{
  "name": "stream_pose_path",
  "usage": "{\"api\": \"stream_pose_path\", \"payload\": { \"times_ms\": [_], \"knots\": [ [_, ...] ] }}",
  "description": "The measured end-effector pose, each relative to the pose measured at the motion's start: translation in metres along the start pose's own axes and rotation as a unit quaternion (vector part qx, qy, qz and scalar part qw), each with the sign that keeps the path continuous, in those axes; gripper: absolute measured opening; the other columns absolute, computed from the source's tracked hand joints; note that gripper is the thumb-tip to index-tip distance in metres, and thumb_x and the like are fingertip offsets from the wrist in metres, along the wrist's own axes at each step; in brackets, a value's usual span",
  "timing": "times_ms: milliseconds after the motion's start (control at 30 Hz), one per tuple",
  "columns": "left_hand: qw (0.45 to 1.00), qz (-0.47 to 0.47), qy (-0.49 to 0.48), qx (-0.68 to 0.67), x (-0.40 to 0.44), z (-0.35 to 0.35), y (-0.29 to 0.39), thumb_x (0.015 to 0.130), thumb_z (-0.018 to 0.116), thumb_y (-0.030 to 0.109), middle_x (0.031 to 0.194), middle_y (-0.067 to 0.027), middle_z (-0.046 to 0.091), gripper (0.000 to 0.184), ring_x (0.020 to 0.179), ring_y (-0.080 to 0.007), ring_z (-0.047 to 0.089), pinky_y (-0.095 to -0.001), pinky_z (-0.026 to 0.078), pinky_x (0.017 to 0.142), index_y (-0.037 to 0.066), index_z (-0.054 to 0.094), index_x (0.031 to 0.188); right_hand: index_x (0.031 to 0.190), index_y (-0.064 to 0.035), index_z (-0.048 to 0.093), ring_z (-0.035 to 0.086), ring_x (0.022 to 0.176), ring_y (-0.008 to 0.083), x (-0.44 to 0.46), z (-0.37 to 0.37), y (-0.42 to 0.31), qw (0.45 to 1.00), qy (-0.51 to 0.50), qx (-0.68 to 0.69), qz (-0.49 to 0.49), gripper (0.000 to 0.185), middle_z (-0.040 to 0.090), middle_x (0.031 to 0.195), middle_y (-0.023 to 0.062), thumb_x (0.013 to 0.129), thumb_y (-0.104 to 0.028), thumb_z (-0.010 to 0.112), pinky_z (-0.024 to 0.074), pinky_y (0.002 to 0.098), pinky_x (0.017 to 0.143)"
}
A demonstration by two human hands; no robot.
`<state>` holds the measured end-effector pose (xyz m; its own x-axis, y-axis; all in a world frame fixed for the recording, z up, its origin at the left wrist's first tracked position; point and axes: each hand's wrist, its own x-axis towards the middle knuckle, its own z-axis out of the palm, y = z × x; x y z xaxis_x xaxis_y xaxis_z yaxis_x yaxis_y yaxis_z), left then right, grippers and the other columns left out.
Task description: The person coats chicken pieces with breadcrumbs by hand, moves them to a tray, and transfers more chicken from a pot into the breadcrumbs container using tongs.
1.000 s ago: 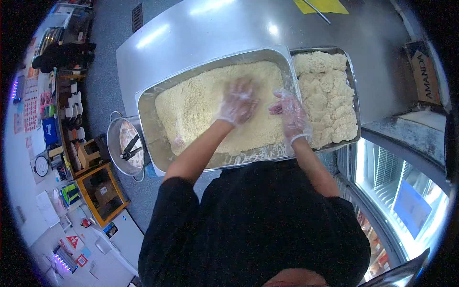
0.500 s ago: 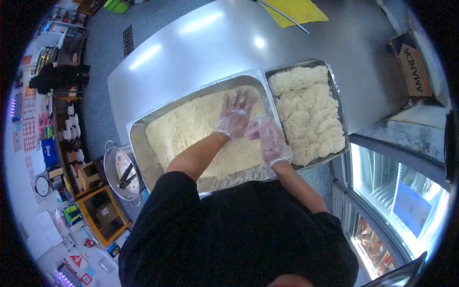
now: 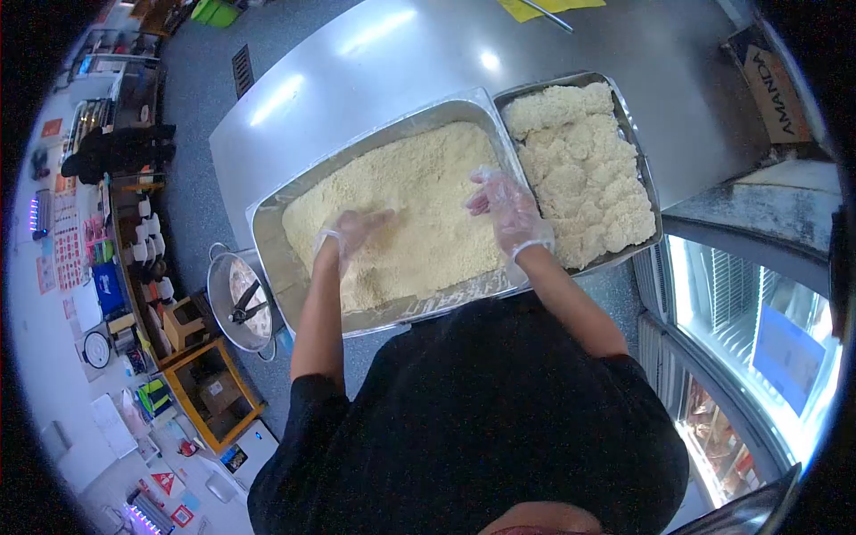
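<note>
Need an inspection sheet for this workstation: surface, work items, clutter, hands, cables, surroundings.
Surface: metal table, shiny, with glare spots.
Work items: large metal tray holding pale crumbs; smaller tray at its right with crumb-coated pieces.
Clutter: yellow sheet and metal rod at the far edge; two-handled pot left of the large tray, black tool inside.
Hands: clear-gloved; left hand at the crumbs, grip unclear; right hand open by the large tray's right wall.
Cables: nothing seen.
Surroundings: AMANDA box right; dark-clothed person far left.
</note>
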<state>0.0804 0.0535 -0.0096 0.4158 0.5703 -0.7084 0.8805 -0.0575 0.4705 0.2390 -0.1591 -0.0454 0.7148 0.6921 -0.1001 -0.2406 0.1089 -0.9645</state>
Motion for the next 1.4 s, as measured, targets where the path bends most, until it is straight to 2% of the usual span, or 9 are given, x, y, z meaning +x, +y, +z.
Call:
{"api": "stream_pose_path", "payload": {
  "times_ms": [200,300,400,500,600,667,900,1167,1400],
  "knots": [
    [0.995,0.008,-0.028,0.093,0.015,0.016,0.003,0.073,0.066,0.056,0.114,-0.0177,0.060,0.070,0.102,-0.0285,0.057,-0.0395,0.042,0.089,-0.002,0.061,0.113,0.105,-0.0064,0.059,0.057,0.066,0.0095,0.003,0.002,0.002,0.999,0.000,-0.020,0.043,0.029,0.060,0.073,0.0040,0.096,-0.031,0.048,0.0482,0.0250,0.062],
    [0.961,0.127,-0.183,0.161,0.034,0.028,0.002,0.072,0.068,0.054,0.120,-0.0186,0.057,0.070,0.105,-0.0234,0.057,-0.0366,0.042,0.092,0.001,0.060,0.116,0.104,-0.0064,0.059,0.057,0.066,0.0100,0.010,-0.001,0.013,0.998,-0.002,-0.025,0.061,0.029,0.061,0.073,0.0041,0.095,-0.032,0.049,0.0482,0.0253,0.062],
    [0.956,-0.005,-0.121,0.268,0.045,0.052,0.007,0.062,0.072,0.060,0.105,-0.0214,0.063,0.078,0.097,-0.0287,0.060,-0.0390,0.047,0.083,-0.005,0.063,0.105,0.104,-0.0065,0.059,0.058,0.066,0.0104,0.009,0.000,0.012,0.998,0.001,-0.025,0.062,0.030,0.061,0.073,0.0044,0.095,-0.034,0.049,0.0482,0.0253,0.062],
    [0.945,0.233,-0.091,0.212,0.113,0.066,-0.053,0.062,0.071,0.063,0.100,-0.0209,0.065,0.076,0.093,-0.0287,0.061,-0.0398,0.048,0.080,-0.003,0.065,0.099,0.103,-0.0072,0.060,0.058,0.067,0.0103,0.009,-0.003,0.011,0.997,0.005,-0.058,0.056,0.032,0.062,0.075,0.0045,0.094,-0.036,0.050,0.0481,0.0247,0.063],
    [0.976,0.171,-0.121,0.059,0.091,0.049,-0.026,0.061,0.069,0.066,0.101,-0.0212,0.064,0.080,0.095,-0.0296,0.061,-0.0392,0.047,0.082,-0.004,0.065,0.100,0.103,-0.0083,0.060,0.059,0.067,0.0100,0.011,-0.001,0.011,0.993,0.002,-0.105,0.051,0.032,0.063,0.076,0.0043,0.093,-0.037,0.051,0.0481,0.0241,0.063],
    [0.955,0.068,-0.100,0.272,0.009,0.033,0.054,0.062,0.069,0.067,0.104,-0.0205,0.064,0.083,0.097,-0.0302,0.061,-0.0390,0.047,0.083,-0.006,0.064,0.102,0.103,-0.0088,0.060,0.059,0.068,0.0099,0.010,-0.001,0.013,0.990,0.000,-0.131,0.050,0.032,0.063,0.076,0.0042,0.092,-0.038,0.051,0.0482,0.0241,0.064],
    [0.948,0.045,-0.025,0.314,0.053,0.059,0.038,0.062,0.067,0.068,0.108,-0.0212,0.063,0.083,0.100,-0.0298,0.061,-0.0388,0.046,0.085,-0.003,0.065,0.103,0.107,-0.0094,0.059,0.059,0.066,0.0099,0.013,-0.002,0.019,0.996,0.015,-0.079,0.035,0.034,0.063,0.076,0.0045,0.091,-0.038,0.052,0.0478,0.0254,0.062],
    [0.878,0.288,0.003,0.383,-0.024,0.016,0.056,0.070,0.061,0.065,0.092,-0.0212,0.065,0.071,0.089,-0.0327,0.062,-0.0390,0.048,0.080,-0.002,0.067,0.092,0.109,-0.0116,0.060,0.060,0.071,0.0124,0.011,0.001,0.021,0.993,0.032,-0.101,0.056,0.031,0.064,0.079,0.0056,0.090,-0.035,0.055,0.0488,0.0261,0.069],
    [0.860,0.363,0.095,0.345,-0.046,-0.050,0.047,0.073,0.070,0.050,0.087,-0.0181,0.062,0.054,0.080,-0.0313,0.060,-0.0398,0.048,0.073,0.000,0.062,0.094,0.124,-0.0084,0.049,0.054,0.103,0.0224,0.019,0.047,-0.017,0.885,-0.223,-0.390,-0.125,0.069,0.059,0.109,0.0108,0.068,-0.034,0.080,0.0441,0.0368,0.092]
  ]
}}
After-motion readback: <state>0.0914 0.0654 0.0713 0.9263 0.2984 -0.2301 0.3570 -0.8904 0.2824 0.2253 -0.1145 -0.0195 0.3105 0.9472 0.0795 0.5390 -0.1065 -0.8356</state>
